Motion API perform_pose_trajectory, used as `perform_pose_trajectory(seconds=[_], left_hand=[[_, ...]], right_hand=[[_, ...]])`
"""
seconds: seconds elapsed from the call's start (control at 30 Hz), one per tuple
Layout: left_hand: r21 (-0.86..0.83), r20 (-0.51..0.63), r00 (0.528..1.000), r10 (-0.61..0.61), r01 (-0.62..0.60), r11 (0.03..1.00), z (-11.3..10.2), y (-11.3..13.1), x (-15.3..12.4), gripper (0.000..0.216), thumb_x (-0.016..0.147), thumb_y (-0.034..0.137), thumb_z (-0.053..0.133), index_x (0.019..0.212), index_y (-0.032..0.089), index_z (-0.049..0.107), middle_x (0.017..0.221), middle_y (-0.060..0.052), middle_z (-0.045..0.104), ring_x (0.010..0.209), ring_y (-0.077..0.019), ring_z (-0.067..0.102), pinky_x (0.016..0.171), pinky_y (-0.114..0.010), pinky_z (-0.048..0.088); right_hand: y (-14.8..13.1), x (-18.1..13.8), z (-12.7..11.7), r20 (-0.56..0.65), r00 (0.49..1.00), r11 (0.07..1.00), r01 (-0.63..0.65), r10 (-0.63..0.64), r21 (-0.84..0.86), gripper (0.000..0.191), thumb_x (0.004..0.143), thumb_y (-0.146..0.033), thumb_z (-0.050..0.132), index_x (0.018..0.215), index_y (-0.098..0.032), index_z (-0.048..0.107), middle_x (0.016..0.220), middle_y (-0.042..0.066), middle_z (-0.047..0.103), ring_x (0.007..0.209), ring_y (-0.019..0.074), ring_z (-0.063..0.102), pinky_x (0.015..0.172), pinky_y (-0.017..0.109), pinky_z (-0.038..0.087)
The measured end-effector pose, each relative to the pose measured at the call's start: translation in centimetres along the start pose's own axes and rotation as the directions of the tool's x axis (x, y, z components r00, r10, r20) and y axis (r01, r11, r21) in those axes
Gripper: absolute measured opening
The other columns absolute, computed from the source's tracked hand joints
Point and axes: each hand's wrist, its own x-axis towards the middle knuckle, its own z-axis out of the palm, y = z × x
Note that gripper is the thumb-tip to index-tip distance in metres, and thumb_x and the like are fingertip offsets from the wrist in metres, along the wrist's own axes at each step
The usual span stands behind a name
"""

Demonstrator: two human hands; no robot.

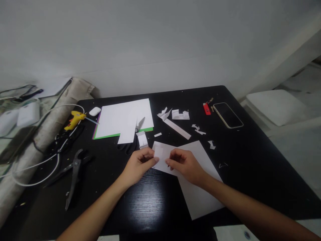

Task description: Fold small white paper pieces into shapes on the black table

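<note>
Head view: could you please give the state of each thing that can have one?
Small white paper piece: held by left hand
Right hand: loosely curled
White paper strip: creased lengthwise
Yellow plastic glue gun: stick protruding
Black metal pliers: handles spread
Black-handled scissors: partly covered
Pale-edged rectangular phone: face up, screen dark

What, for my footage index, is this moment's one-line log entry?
left hand: pinching white paper | right hand: over white paper | nearby: scissors, phone

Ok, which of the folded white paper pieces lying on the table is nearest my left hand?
The folded piece just beyond your left hand, beside the scissors. The other folded pieces lie farther back and farther right.
</note>
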Motion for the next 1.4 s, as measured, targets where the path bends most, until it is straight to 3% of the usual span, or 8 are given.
perform_pose_trajectory(seconds=[0.3, 0.5, 0.7, 0.87, 1.03, 1.2, 1.3, 1.4], left_hand=[[-0.004, 0.108, 0.994, 0.002, -0.001, 1.0, 0.8, -0.3, -0.3, 0.023, 0.087, 0.038, 0.077, 0.081, 0.016, 0.07, 0.076, -0.003, 0.07, 0.069, -0.0152, 0.062, 0.068, -0.027, 0.048], [0.017, -0.011, 0.999, 0.031, -0.031, 0.999, 0.1, 0.3, -0.1, 0.023, 0.083, 0.035, 0.079, 0.074, 0.016, 0.068, 0.067, 0.001, 0.063, 0.06, -0.0119, 0.055, 0.059, -0.024, 0.044], [0.053, -0.03, 0.999, 0.03, -0.029, 0.998, -0.3, 0.6, 0.1, 0.023, 0.082, 0.035, 0.078, 0.074, 0.016, 0.069, 0.065, 0.0, 0.065, 0.059, -0.0126, 0.056, 0.059, -0.025, 0.044], [0.074, -0.112, 0.992, 0.065, -0.057, 0.996, -1.0, 0.7, 0.3, 0.021, 0.085, 0.033, 0.073, 0.075, 0.015, 0.069, 0.063, -0.001, 0.064, 0.061, -0.0134, 0.057, 0.062, -0.025, 0.045], [0.089, -0.178, 0.976, 0.125, -0.111, 0.99, -0.7, 0.7, 0.0, 0.014, 0.089, 0.03, 0.07, 0.086, 0.017, 0.066, 0.062, 0.005, 0.054, 0.054, -0.009, 0.045, 0.053, -0.022, 0.035], [0.098, -0.025, 0.994, 0.108, -0.105, 0.99, -0.1, 0.7, -0.5, 0.018, 0.091, 0.028, 0.069, 0.106, 0.017, 0.067, 0.061, 0.005, 0.056, 0.054, -0.0104, 0.05, 0.056, -0.022, 0.039], [0.092, -0.029, 0.994, 0.103, -0.1, 0.991, -0.2, 0.5, -0.5, 0.014, 0.092, 0.025, 0.064, 0.102, 0.017, 0.069, 0.074, -0.001, 0.067, 0.065, -0.0136, 0.06, 0.062, -0.024, 0.045], [0.09, -0.036, 0.992, 0.122, -0.118, 0.989, -0.5, 0.4, -0.4, 0.015, 0.092, 0.021, 0.061, 0.1, 0.017, 0.072, 0.088, -0.005, 0.071, 0.077, -0.0156, 0.063, 0.069, -0.025, 0.047]], right_hand=[[0.2, -0.3, 0.2, 0.064, 0.998, 0.999, 0.0, 0.002, -0.038, 0.025, 0.081, -0.042, 0.077, 0.088, -0.018, 0.072, 0.073, 0.0, 0.068, 0.066, 0.0168, 0.06, 0.062, 0.029, 0.048], [-0.4, 0.1, -0.3, 0.028, 1.0, 0.999, -0.013, 0.014, -0.042, 0.029, 0.077, -0.039, 0.081, 0.068, -0.019, 0.063, 0.064, -0.001, 0.065, 0.062, 0.015, 0.062, 0.063, 0.029, 0.051], [-0.5, 0.3, -0.3, 0.005, 1.0, 1.0, -0.015, 0.015, 0.011, 0.03, 0.073, -0.041, 0.085, 0.069, -0.019, 0.064, 0.063, -0.002, 0.063, 0.06, 0.014, 0.061, 0.062, 0.029, 0.052], [-0.6, 0.4, -0.6, -0.048, 0.999, 1.0, -0.013, 0.012, -0.005, 0.03, 0.075, -0.042, 0.083, 0.069, -0.02, 0.063, 0.063, -0.001, 0.065, 0.057, 0.0131, 0.057, 0.057, 0.028, 0.05], [-0.2, 0.0, -0.3, -0.111, 0.993, 0.999, 0.024, -0.027, -0.022, 0.031, 0.077, -0.043, 0.084, 0.075, -0.02, 0.064, 0.062, -0.001, 0.065, 0.055, 0.0135, 0.057, 0.054, 0.027, 0.048], [0.4, -0.5, -0.1, -0.135, 0.978, 0.983, 0.143, -0.157, -0.111, 0.019, 0.083, -0.037, 0.079, 0.089, -0.021, 0.071, 0.08, 0.004, 0.075, 0.073, 0.0196, 0.069, 0.066, 0.033, 0.057], [0.3, -0.6, -0.2, -0.103, 0.968, 0.963, 0.211, -0.23, -0.166, 0.007, 0.086, -0.027, 0.073, 0.091, -0.022, 0.075, 0.094, 0.007, 0.077, 0.087, 0.0224, 0.072, 0.074, 0.035, 0.06], [0.2, -0.7, -0.4, -0.088, 0.965, 0.962, 0.233, -0.246, -0.143, 0.015, 0.088, -0.02, 0.066, 0.101, -0.023, 0.073, 0.11, 0.008, 0.075, 0.095, 0.0227, 0.072, 0.08, 0.037, 0.061]])
